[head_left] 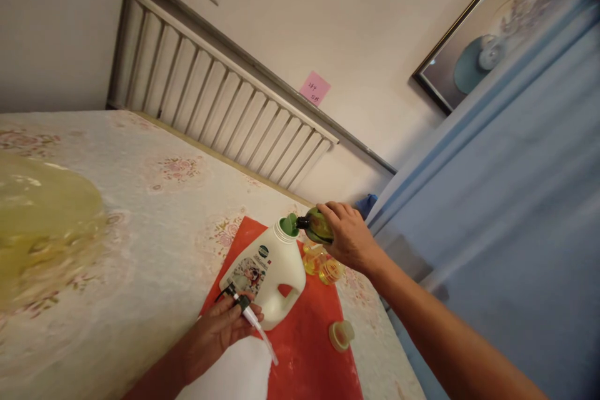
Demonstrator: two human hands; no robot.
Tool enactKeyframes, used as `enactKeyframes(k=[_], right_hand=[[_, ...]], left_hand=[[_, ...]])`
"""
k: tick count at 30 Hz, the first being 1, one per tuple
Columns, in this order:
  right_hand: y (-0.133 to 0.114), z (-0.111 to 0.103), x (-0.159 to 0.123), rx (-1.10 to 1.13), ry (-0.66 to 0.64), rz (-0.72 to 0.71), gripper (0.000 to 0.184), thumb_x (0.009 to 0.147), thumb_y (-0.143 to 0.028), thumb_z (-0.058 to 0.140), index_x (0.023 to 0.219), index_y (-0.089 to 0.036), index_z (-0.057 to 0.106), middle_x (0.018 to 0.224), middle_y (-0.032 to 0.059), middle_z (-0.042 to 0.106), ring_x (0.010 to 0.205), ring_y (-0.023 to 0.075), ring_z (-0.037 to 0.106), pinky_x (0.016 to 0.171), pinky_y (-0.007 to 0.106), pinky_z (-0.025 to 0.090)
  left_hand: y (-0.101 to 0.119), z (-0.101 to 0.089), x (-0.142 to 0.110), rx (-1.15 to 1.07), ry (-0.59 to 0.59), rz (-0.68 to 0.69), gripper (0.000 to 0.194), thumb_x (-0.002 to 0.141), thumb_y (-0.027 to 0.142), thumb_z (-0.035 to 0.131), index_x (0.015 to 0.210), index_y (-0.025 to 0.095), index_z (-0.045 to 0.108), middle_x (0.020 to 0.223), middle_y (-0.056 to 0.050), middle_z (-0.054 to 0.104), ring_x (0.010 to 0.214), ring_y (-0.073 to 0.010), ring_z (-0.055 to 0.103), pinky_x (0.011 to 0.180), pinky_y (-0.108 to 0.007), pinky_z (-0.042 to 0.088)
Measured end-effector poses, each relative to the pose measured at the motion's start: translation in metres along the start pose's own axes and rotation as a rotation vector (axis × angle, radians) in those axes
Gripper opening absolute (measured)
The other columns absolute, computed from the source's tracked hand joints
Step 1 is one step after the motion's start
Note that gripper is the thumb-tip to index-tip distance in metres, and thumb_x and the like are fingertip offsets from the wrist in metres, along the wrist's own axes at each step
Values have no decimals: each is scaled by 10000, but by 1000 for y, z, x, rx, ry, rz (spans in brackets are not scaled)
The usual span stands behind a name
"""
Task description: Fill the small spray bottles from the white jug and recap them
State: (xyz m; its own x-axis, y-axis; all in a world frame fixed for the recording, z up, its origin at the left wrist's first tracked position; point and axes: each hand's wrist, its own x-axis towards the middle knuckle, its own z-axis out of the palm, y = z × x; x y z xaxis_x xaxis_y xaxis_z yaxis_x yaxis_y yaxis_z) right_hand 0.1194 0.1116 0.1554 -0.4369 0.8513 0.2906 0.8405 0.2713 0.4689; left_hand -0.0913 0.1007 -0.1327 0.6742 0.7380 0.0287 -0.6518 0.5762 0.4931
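Observation:
A white laundry detergent jug (276, 278) with a green spout stands uncapped on a red mat (312, 337). My right hand (349, 236) grips a dark green bottle (319, 225), tipped sideways so that its black neck meets the jug's mouth. Whether liquid is flowing I cannot tell. Low in front of the jug, my left hand (229, 323) is closed around a pump dispenser head (244, 305), black at the collar, with its pale tube hanging down to the right.
Small containers of yellow liquid (329, 270) stand behind the jug. A pale cap (341, 335) lies at the mat's right side. Something large, clear and yellowish (47, 225) rests on the flowered tablecloth (173, 178) at left. A blue curtain (492, 212) hangs close on the right.

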Motion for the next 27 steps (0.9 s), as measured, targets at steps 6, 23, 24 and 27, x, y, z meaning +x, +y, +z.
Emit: enactKeyframes(k=[6,23,24,27], right_hand=[[1,-2,1,-7,-16,-5,688,731,-169,634,1393,-183,447,1315,143,527,1159,306,466,954,438,388],[3,-9,3,-51,-7,-51,732,701,-154,656,1392,-210,422,1316,134,532,1159,308,460,947,443,382],[3,-9,3,-56,-4,-54,731,703,-153,657,1393,-210,422,1316,135,532,1162,307,459,948,442,380],[3,-10,3,-76,-3,-61,721,716,-160,658,1397,-201,424,1314,139,532,1163,304,458,946,435,376]], left_hand=[[1,2,-2,0,-23,2,213,887,330,646,1078,243,683,1078,-80,739,1080,-244,658,976,-390,461],[-4,-7,2,18,-36,0,305,850,406,686,1114,256,669,1093,-61,737,1109,-244,639,999,-405,445],[-4,-7,2,20,-35,-1,301,854,403,681,1117,256,668,1095,-60,735,1107,-242,639,998,-406,445],[-4,-8,3,24,-37,-5,298,853,401,682,1115,262,666,1091,-54,735,1095,-239,642,993,-408,448]])
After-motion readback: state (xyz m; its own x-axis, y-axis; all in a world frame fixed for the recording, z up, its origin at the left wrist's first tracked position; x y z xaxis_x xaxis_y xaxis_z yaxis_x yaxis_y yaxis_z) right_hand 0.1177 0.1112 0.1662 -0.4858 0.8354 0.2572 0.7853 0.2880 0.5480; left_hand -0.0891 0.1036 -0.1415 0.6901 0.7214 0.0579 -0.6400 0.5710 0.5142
